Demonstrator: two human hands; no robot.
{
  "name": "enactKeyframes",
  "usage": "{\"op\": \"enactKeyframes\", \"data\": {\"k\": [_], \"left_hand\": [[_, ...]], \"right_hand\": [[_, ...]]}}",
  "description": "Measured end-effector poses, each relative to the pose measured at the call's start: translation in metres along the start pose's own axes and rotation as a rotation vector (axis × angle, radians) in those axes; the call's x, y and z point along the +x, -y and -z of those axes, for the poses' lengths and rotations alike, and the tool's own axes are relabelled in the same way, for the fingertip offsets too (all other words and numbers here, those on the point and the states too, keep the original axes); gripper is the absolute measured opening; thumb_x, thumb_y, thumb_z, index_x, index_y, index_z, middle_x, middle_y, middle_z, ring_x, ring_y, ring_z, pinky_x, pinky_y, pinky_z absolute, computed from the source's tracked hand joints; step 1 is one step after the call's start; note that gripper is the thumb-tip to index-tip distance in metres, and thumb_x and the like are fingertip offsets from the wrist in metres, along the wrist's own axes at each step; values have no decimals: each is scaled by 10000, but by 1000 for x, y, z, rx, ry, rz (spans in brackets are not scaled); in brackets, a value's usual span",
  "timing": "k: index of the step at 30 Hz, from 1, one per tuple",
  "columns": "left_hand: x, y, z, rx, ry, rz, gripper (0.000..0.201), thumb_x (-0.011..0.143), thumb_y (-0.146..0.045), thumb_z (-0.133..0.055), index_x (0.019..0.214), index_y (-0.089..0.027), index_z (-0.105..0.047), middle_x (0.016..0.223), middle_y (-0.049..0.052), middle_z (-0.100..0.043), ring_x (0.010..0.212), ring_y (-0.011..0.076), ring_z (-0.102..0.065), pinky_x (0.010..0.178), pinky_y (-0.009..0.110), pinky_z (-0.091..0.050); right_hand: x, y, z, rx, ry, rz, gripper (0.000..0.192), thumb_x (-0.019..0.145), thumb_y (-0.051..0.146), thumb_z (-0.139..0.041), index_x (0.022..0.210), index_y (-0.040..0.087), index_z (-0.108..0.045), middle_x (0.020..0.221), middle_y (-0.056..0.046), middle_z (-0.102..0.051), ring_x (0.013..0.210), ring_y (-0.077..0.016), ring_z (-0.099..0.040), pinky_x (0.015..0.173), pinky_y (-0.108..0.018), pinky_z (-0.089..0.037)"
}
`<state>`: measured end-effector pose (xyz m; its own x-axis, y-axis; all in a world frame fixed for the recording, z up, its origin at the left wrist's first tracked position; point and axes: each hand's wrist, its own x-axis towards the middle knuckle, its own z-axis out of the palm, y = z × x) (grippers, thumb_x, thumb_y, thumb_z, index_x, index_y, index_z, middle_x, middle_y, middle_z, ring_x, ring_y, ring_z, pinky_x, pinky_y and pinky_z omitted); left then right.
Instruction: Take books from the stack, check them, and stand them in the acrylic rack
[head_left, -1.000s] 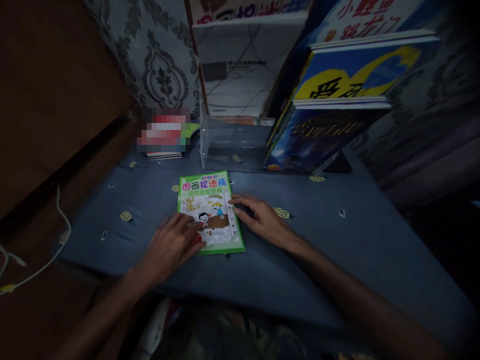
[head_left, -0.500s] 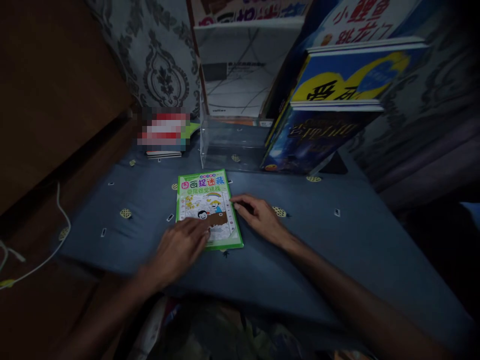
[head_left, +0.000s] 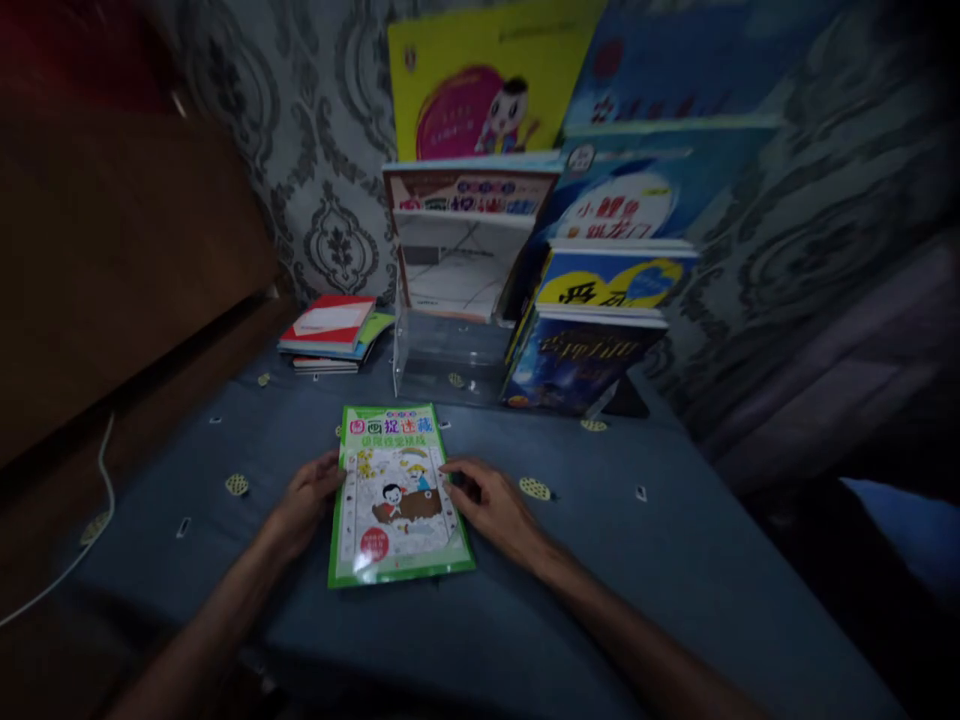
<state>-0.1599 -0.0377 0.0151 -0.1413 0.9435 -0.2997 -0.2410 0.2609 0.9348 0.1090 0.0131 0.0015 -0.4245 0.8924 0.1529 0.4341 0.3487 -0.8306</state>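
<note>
**Both hands at the edges of the green activity book**

Both of my hands sit on either side of the green activity book (head_left: 396, 495), which lies flat on the blue-covered desk (head_left: 615, 560) just in front of me. My left hand (head_left: 306, 500) is loosely curled at the book's left edge, fingertips touching it near the upper part of the cover; I cannot tell whether any finger is tucked under the edge. My right hand (head_left: 491, 503) is relaxed and half open, fingers bent, with the tips resting against the book's right edge. Neither hand is closed around the book.

Behind the book, well apart from my hands, a clear acrylic stand (head_left: 442, 355) holds leaning picture books (head_left: 592, 330), and a small stack of notebooks (head_left: 330, 335) lies to the left of it near the patterned wall (head_left: 322, 140). A white cable (head_left: 71, 560) trails along the left side.

A second ago my left hand lay flat on the cover, over the lower left of the drawing; now it has slid off to the left edge, so the whole cover shows. My right hand has stayed at the right edge. The view has tipped upward, bringing the yellow book (head_left: 487, 85) at the top of the stand into sight.
</note>
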Motion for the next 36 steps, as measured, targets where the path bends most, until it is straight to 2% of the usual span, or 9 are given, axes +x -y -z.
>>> {"op": "enactKeyframes", "data": {"k": [3,6,10,13,16,20,24,30,36], "left_hand": [[-9,-10,-8,-131,55,42,537,623,-299,-888,1072,-174,-622,974,85,-773,856,257,-753,712,317,-590],[-19,-25,-17,-191,96,-22,595,641,-316,-900,1147,-199,-610,1011,74,-774,895,255,-752,767,324,-590],[-24,-48,-24,-134,163,-133,659,688,-393,-874,1257,-224,-589,1100,88,-761,990,274,-735,824,338,-579],[-17,-55,-27,-73,210,-286,553,730,-431,-814,1211,-225,-637,1166,94,-743,1072,283,-705,886,355,-564],[-6,-44,-30,-15,210,-358,461,717,-393,-760,1128,-195,-691,1160,97,-746,1100,299,-687,940,384,-545],[4,-25,-33,-24,157,-335,414,674,-304,-678,1068,-186,-726,1079,73,-769,1085,296,-687,995,405,-517],[7,-30,-36,28,144,-337,311,624,-246,-655,918,-184,-733,1004,56,-778,1069,291,-685,1008,387,-499],[22,-78,-54,221,164,-543,355,733,-262,-551,1035,-160,-706,1069,50,-754,1123,266,-644,1009,374,-484],[68,-172,-104,346,135,-972,274,698,-224,-490,865,-175,-702,903,15,-745,1008,254,-645,964,377,-501]], "right_hand": [[1,-5,-2,124,-17,-102,449,823,397,-629,1221,197,-679,896,-66,-732,626,-175,-603,573,-312,-501],[7,2,1,400,41,-205,638,770,540,-680,1297,190,-603,1035,-105,-726,534,-134,-580,437,-258,-439],[14,33,17,551,38,-107,526,796,596,-666,1148,207,-633,911,-64,-719,468,-100,-527,393,-214,-373],[11,50,27,450,-168,42,394,862,586,-606,1049,240,-631,893,-61,-703,626,-175,-613,479,-265,-482],[0,44,25,236,-300,80,321,910,565,-554,950,256,-629,770,-49,-657,688,-223,-620,558,-317,-526],[-10,23,14,98,-308,52,297,918,541,-548,966,261,-632,775,-58,-653,692,-243,-623,586,-348,-529],[-8,20,13,83,-276,70,294,944,534,-512,989,264,-621,789,-54,-655,710,-244,-632,605,-346,-528],[21,42,44,43,-345,209,281,975,507,-458,954,249,-569,733,-24,-622,671,-208,-600,647,-324,-515],[97,90,124,-107,-559,450,237,941,464,-481,990,235,-516,889,-72,-668,816,-262,-631,761,-404,-516]]}}
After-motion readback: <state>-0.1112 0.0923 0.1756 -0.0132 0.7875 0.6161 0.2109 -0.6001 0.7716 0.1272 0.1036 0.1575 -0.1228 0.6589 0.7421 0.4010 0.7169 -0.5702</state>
